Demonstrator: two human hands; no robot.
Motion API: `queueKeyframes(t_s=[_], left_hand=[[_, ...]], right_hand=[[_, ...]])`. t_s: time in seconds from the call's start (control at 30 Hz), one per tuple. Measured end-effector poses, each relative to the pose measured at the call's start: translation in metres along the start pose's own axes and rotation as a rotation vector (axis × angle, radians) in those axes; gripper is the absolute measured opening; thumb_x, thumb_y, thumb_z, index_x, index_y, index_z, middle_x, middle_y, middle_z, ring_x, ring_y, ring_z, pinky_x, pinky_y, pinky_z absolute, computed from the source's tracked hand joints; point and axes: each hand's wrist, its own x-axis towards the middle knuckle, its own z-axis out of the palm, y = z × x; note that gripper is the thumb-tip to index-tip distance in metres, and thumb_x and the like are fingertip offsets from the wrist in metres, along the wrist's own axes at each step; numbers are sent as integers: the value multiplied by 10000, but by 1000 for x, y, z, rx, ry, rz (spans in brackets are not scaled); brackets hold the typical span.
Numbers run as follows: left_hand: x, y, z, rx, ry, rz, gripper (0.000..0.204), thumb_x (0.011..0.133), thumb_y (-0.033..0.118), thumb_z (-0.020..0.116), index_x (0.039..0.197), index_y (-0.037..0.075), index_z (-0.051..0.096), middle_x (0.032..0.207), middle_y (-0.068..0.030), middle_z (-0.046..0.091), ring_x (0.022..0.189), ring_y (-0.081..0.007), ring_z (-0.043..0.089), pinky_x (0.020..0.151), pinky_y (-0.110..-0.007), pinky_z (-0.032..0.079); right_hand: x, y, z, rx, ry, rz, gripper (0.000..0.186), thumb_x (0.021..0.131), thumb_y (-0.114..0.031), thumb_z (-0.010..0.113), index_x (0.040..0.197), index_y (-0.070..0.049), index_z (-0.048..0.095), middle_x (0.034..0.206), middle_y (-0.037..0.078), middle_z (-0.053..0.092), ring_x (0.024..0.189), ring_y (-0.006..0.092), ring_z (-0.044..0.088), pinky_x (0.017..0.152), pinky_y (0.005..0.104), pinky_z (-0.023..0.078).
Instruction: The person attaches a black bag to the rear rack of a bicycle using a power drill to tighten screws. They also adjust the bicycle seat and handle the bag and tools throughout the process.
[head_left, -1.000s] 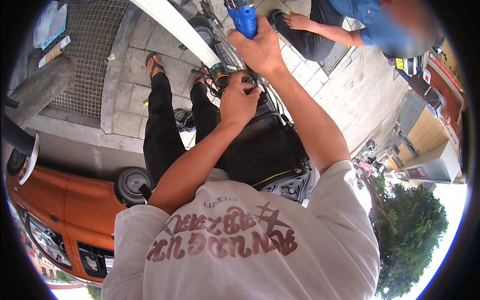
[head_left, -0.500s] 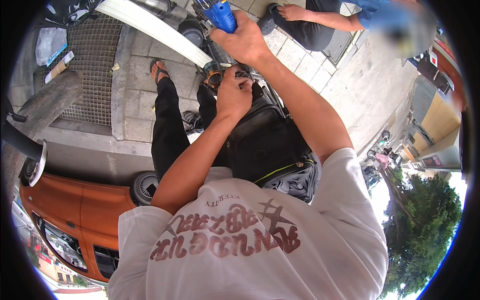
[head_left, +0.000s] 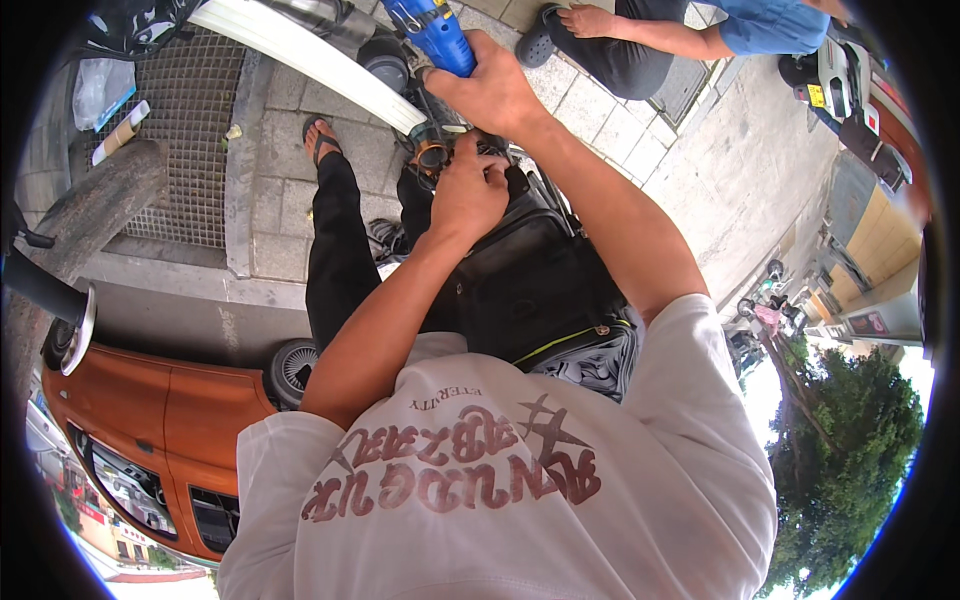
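My right hand is closed around the lower end of a blue power tool, whose far end runs out of the upper edge. Below it, my left hand has its fingers curled beside a dark mechanical part with an orange-brown ring. Whatever lies between those fingers is hidden. A long white strip-like panel slants from the upper left down to that ring. Under my left wrist and right forearm sits a black bag or case with a yellow-green trim line.
At the upper right, another person's arm rests over dark trousers. An orange car stands at the left, near a tree trunk and a floor grate. A parked scooter is at the far right.
The other person at the upper right has moved up and out of view in part, uncovering the parked scooter. The blue tool has tipped slightly downward; my left hand has barely moved.
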Motion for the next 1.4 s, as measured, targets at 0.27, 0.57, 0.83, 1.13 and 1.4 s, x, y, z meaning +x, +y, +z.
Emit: queueKeyframes(t_s=[0.27, 0.57, 0.83, 1.13, 1.4], left_hand=[[-15, 19, -24, 140, -155, -63, 617, 971, 201, 656, 1490, -44, 429, 1209, -158, 760, 1147, -335, 712, 1018, -415, 523], [-48, 11, -34, 586, -284, 264, 881, 827, 438, 831, 1510, 14, 472, 1475, -217, 582, 1366, -357, 559, 1135, -444, 430], [-40, -2, -27, 543, -305, 342, 799, 792, 326, 830, 1463, 8, 534, 1489, -176, 573, 1326, -350, 578, 1147, -414, 420], [-39, 2, -28, 485, -341, 294, 772, 768, 302, 832, 1438, 14, 580, 1504, -154, 570, 1351, -331, 567, 1167, -423, 400], [-33, 7, -30, 464, -360, 287, 776, 748, 294, 841, 1420, -6, 593, 1477, -162, 597, 1345, -332, 578, 1158, -428, 414]], right_hand=[[8, 20, 10, -38, 33, -58, 659, 843, -405, 774, 1303, 33, 598, 876, 133, 718, 781, 194, 700, 746, 353, 575], [5, 26, 12, 37, -98, -94, 640, 869, -389, 787, 1317, 20, 585, 823, 93, 704, 690, 141, 684, 669, 312, 575], [13, 40, 17, 52, -29, -69, 596, 878, -369, 792, 1282, 22, 593, 808, 78, 692, 660, 129, 665, 642, 299, 565], [8, 42, 13, 107, -87, -58, 466, 872, -360, 805, 1114, 5, 647, 769, 59, 678, 648, 111, 650, 611, 287, 541], [-2, 26, -5, 280, -198, 43, 415, 886, -328, 789, 1107, -4, 651, 763, 49, 669, 652, 112, 641, 630, 292, 518]])
